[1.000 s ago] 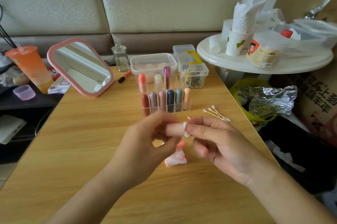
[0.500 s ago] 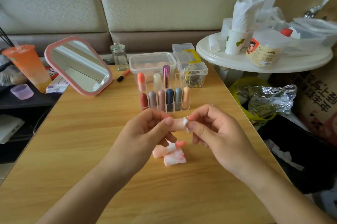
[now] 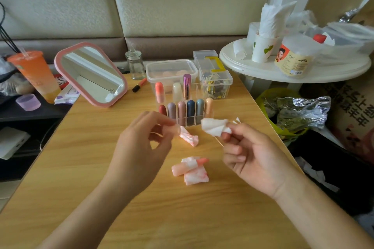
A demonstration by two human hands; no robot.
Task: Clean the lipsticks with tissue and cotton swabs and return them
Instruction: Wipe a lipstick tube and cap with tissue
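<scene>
The left hand (image 3: 145, 143) pinches one end of a soft twisted pink-stained tissue (image 3: 189, 137). The right hand (image 3: 253, 157), its fingers curled, pinches a folded white tissue (image 3: 214, 127).

Lipsticks (image 3: 191, 108) standing in your rack (image 3: 190, 122): nine (six in front, three behind)
Lipsticks lying (image 3: 179, 169) on your table (image 3: 91, 167): one
Tissue pieces (image 3: 196, 177): three, two held, one folded on the table
Cotton swabs (image 3: 237, 120): too hidden to count
Mirrors (image 3: 91, 74): one
</scene>
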